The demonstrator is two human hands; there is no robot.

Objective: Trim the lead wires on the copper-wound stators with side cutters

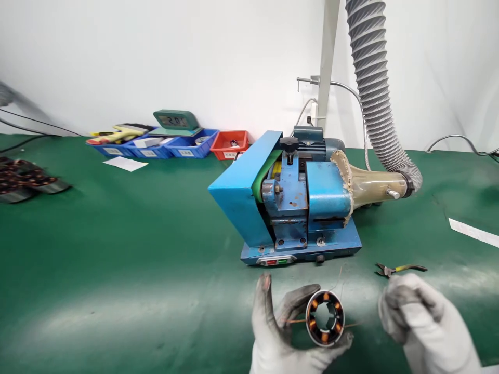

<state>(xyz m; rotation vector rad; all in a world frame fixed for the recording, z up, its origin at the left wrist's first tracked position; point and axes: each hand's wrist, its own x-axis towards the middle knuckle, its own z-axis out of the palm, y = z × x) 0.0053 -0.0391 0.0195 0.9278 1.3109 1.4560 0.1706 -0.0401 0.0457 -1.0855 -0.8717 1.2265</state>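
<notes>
Copper-wound, the stator pinched in the left hand points its open-ended axis at the wearer, right hand curled, contents unclear.

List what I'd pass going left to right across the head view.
Copper-wound parts, white paper, digital clock, red bin, left gloved hand holding a copper-wound ring, right gloved hand.

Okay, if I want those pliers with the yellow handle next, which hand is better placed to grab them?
Probably your right hand: it's close beside the pliers, though I can't tell whether its grip holds anything. Your left hand is farther away and holds the ring with copper windings.
</notes>
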